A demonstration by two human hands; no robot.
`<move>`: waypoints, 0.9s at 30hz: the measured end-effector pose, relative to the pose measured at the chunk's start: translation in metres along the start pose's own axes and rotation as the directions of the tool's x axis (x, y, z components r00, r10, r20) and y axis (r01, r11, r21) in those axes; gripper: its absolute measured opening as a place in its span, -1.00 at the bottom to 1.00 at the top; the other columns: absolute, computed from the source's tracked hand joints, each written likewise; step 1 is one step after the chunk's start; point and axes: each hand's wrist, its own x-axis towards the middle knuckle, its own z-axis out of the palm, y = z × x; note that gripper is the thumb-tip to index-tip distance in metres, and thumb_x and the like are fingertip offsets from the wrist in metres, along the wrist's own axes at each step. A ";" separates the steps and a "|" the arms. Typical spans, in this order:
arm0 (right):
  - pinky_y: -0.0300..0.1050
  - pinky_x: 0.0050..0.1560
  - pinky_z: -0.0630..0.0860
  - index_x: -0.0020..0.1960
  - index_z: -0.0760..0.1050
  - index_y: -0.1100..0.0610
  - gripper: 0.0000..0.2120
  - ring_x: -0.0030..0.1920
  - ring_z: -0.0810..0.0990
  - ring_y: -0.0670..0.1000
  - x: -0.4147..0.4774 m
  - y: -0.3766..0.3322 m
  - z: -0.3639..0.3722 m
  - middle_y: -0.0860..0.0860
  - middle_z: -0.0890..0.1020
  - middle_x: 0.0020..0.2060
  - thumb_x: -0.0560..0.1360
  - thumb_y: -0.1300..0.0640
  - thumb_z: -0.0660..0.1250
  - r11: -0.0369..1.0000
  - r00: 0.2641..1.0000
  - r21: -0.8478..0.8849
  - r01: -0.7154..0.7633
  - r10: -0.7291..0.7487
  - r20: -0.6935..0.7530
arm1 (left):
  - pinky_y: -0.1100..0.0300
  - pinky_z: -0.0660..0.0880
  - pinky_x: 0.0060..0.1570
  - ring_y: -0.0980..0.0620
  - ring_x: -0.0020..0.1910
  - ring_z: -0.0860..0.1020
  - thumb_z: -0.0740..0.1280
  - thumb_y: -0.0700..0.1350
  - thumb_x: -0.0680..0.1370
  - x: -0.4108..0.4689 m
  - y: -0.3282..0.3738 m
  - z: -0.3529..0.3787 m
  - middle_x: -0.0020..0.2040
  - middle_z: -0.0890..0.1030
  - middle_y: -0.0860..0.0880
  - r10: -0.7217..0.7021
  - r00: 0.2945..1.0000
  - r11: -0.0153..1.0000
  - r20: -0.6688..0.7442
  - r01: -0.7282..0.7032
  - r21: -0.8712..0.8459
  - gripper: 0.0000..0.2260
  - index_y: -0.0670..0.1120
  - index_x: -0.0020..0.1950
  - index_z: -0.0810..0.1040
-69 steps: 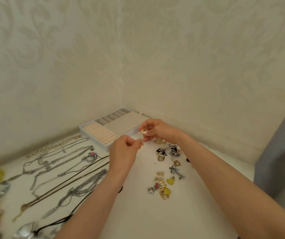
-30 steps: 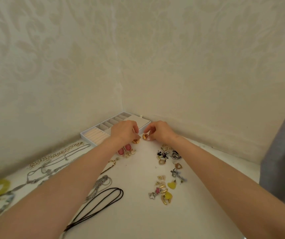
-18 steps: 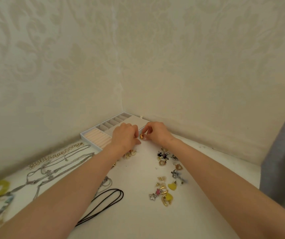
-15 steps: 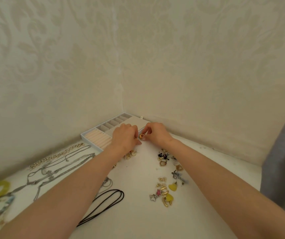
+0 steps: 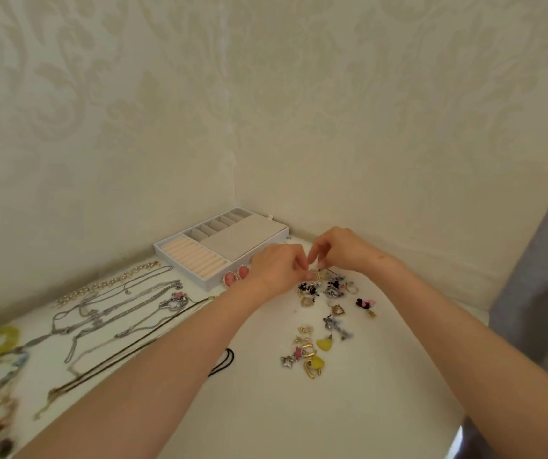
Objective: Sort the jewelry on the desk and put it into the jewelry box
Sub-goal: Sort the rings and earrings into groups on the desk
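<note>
Now I am watching left hand (image 5: 277, 270) pinching gold hoop (image 5: 314, 276), right hand (image 5: 342, 250) curling beside, grip I cannot tell. Weak pinch risking hoop dropping into earring pile (image 5: 332, 289), tangling there.

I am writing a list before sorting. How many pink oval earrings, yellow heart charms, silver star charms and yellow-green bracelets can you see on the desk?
Pink oval earrings: 2
Yellow heart charms: 2
Silver star charm: 1
Yellow-green bracelet: 1
Total: 6
</note>
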 end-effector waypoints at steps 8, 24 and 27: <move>-0.30 -0.23 0.44 -0.11 0.57 0.00 -0.74 -0.21 0.52 -0.10 -0.019 0.009 0.000 0.00 0.61 -0.14 0.43 0.37 0.37 0.998 0.997 0.008 0.059 -0.059 0.056 | 0.15 0.41 -0.12 -0.02 0.03 0.55 0.35 0.02 0.51 -0.007 0.015 0.017 0.01 0.62 -0.02 -0.034 0.999 0.999 -0.036 0.034 -0.019 -0.85 -0.02 0.00 0.57; -0.45 -0.24 0.41 -0.10 0.63 0.09 -0.77 -0.20 0.52 -0.14 -0.023 0.029 0.012 -0.04 0.57 -0.24 0.39 0.40 0.42 0.946 0.967 0.323 0.042 0.043 -0.251 | 0.17 0.42 -0.05 0.04 0.04 0.53 0.39 -0.20 0.48 0.004 0.012 0.014 -0.02 0.62 0.03 0.007 1.000 0.999 -0.005 -0.007 0.047 -0.91 -0.02 -0.07 0.60; -0.33 -0.13 0.51 -0.11 0.62 0.05 -0.74 -0.16 0.59 -0.09 -0.024 0.032 0.014 0.01 0.63 -0.19 0.40 0.40 0.39 0.901 0.952 0.428 0.072 0.065 -0.298 | 0.11 0.41 0.01 -0.01 0.12 0.46 0.39 -0.14 0.50 0.005 0.011 0.015 0.04 0.53 -0.01 -0.012 0.997 0.999 -0.074 0.015 0.032 -0.97 -0.03 -0.09 0.61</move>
